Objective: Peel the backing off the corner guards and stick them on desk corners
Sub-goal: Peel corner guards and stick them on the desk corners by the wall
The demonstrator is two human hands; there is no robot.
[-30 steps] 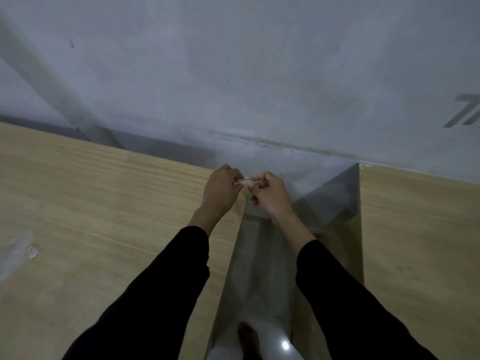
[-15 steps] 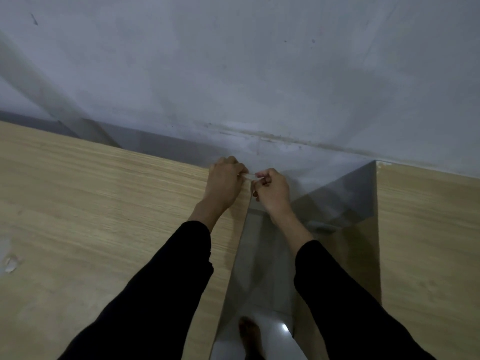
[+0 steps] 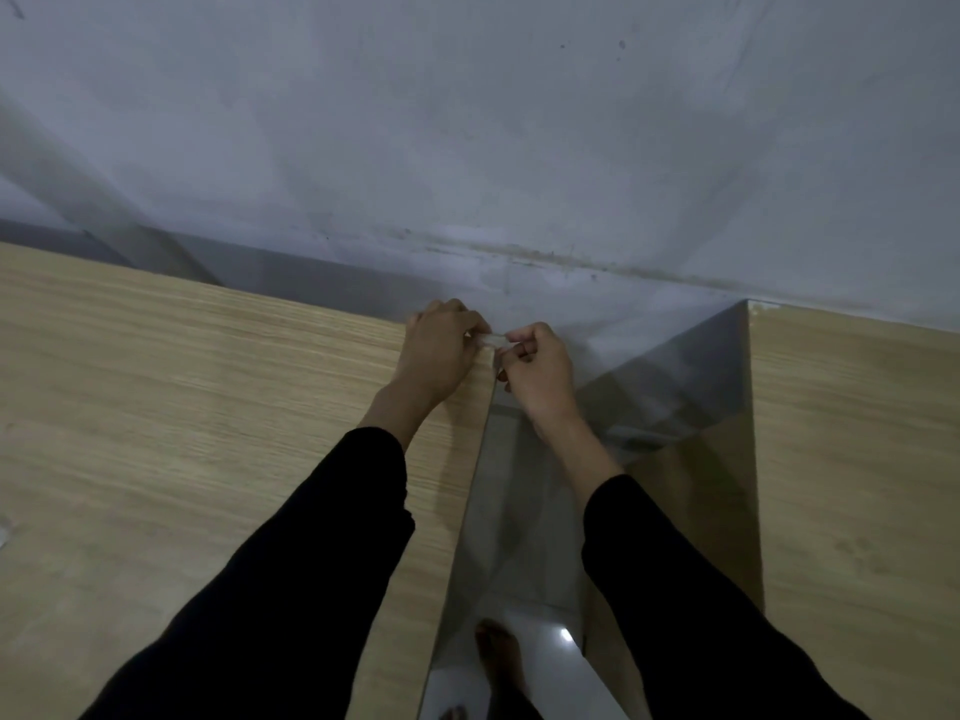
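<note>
Seating the corner guard (image 3: 493,341) squarely matters most here, I judge: the left hand (image 3: 439,350) and right hand (image 3: 540,371) both pinch it right at the far corner of the desk (image 3: 208,387). Just beyond that corner the wall (image 3: 519,148) crowds finger room; a second desk (image 3: 852,459) stands well apart.
</note>
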